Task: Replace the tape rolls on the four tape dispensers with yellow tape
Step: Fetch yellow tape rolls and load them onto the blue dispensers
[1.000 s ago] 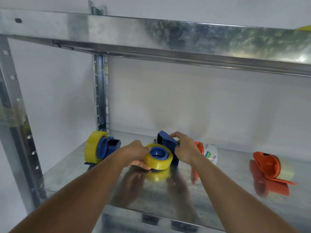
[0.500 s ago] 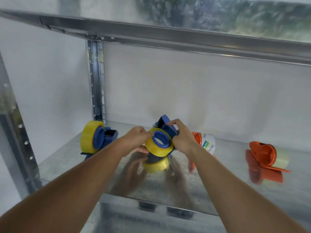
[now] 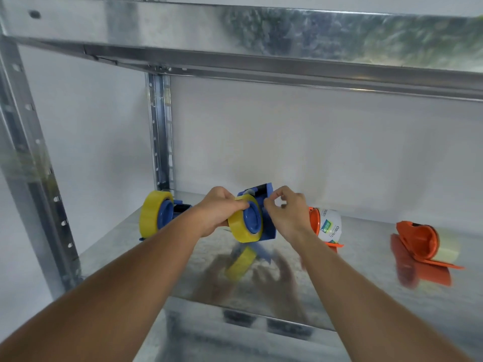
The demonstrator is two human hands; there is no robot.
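Observation:
My left hand [image 3: 218, 214] grips a blue tape dispenser [image 3: 266, 228] that carries a yellow tape roll [image 3: 239, 226], held tilted above the metal shelf [image 3: 366, 278]. My right hand [image 3: 287, 215] is at the dispenser's right side, thumb and forefinger pinched near its upper edge; what they pinch is too small to tell. A second blue dispenser with a yellow roll [image 3: 154, 216] stands at the far left. An orange dispenser with a white labelled roll [image 3: 329, 226] lies behind my right wrist. Another orange dispenser with a pale roll [image 3: 423, 241] lies at the right.
An upper metal shelf [image 3: 261, 35] hangs low over the work area. Steel uprights stand at the left front [image 3: 28, 165] and the back left [image 3: 160, 131]. A white wall closes the back. The shelf's front edge [image 3: 248, 312] runs below my forearms.
The blue dispenser has been lifted off the shelf and turned so the roll stands more upright. My right hand has shifted from its back to its right side, fingers pinched.

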